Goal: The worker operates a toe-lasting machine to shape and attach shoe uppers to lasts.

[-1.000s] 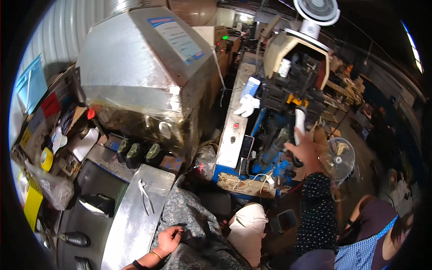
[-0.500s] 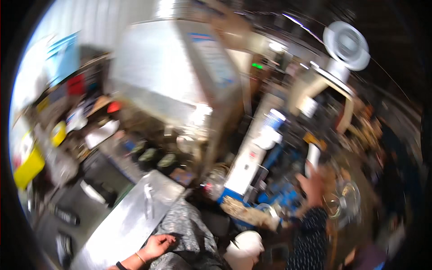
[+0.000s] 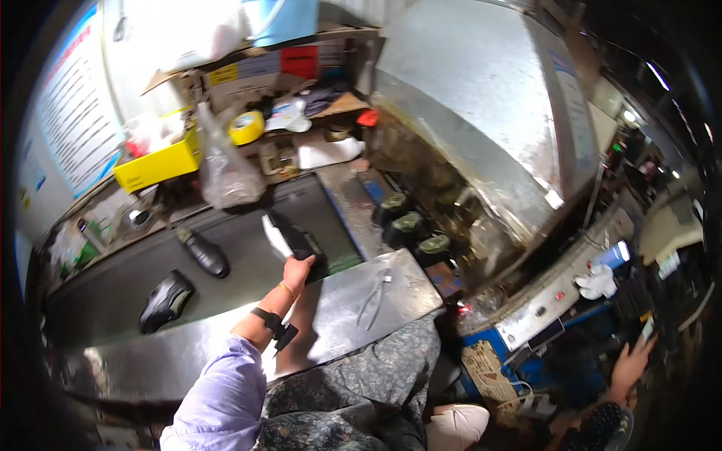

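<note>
My left hand point(image 3: 295, 272), at the end of a lavender sleeve with a black band on the wrist, is closed on the near end of a dark shoe point(image 3: 302, 244). A white strip runs along that shoe's left side; it lies on a dark belt-like surface point(image 3: 244, 233). To its left on the same surface are a black shoe point(image 3: 204, 252) and another black shoe point(image 3: 167, 301). My right hand is outside the picture. Pliers-like tongs point(image 3: 371, 302) rest on the metal ledge point(image 3: 398, 282) in front of me.
A co-worker's hand point(image 3: 630, 368) with a dark patterned sleeve is at the right. Several dark shoes point(image 3: 406, 229) stand beyond the ledge, below a large metal hood point(image 3: 466, 83). A yellow box point(image 3: 158, 161) and a plastic bag point(image 3: 228, 169) sit at the far left.
The view has swung to the left. My left hand has gone from beside my lap, over the metal ledge, to the dark shoe with the white strip and taken hold of it.
</note>
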